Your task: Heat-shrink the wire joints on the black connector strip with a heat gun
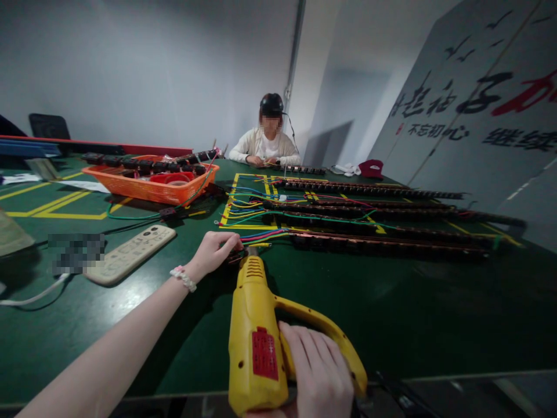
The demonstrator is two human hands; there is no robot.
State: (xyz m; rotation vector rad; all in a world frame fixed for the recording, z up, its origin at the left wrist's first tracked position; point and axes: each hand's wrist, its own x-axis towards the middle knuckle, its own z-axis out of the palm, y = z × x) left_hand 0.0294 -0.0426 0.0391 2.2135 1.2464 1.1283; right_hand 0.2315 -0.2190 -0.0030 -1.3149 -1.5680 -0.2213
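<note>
In my right hand [319,363] is the handle of a yellow heat gun [248,313] with a red vented panel. Its metal nozzle points away from me, close to my left fingertips. My left hand [216,252], with a scrunchie at the wrist, is closed on the ends of several coloured wires [267,234]. Just what lies between the fingertips is partly hidden. Those wires run right into a long dark strip [383,245] lying on the green table [413,313]. More long strips [361,206] with loose wires lie parallel behind it.
An orange basket [150,188] with dark strips and red items stands at the back left. A phone in a cream case [130,255] lies left of my forearm, beside a white cable [39,302]. Across the table sits a person [266,142]; a red cap [371,169] lies to their side.
</note>
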